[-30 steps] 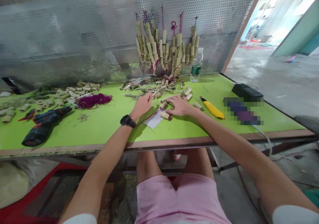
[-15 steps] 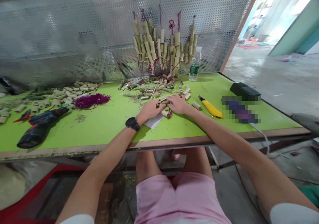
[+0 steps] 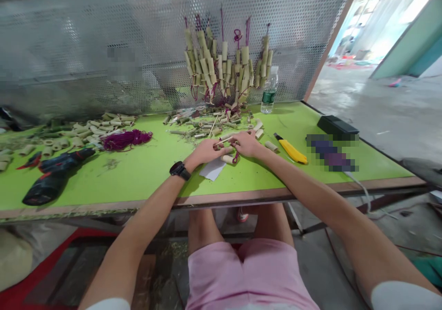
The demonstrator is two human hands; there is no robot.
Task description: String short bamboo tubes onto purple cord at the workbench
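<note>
My left hand (image 3: 208,151), with a black watch on its wrist, is closed around one end of a thin pale stick (image 3: 224,140). Close to its right, my right hand (image 3: 245,143) has its fingers closed at the stick's other end. Just below the fingertips lies a short bamboo tube (image 3: 228,159) with purple cord at its right end. A white paper piece (image 3: 212,169) rests on the green table below my left hand. Exactly how the fingertips meet the stick and cord is too small to tell.
A drill (image 3: 57,174) and purple cord bundle (image 3: 126,139) lie left. Bamboo pieces (image 3: 203,125) are scattered behind my hands. A yellow cutter (image 3: 293,151), a bottle (image 3: 269,91) and a black box (image 3: 337,127) are right. Strung bamboo (image 3: 207,64) hangs on the mesh.
My left hand and wrist have shifted slightly left. More of the white paper and of the bamboo tube below the fingers shows.
</note>
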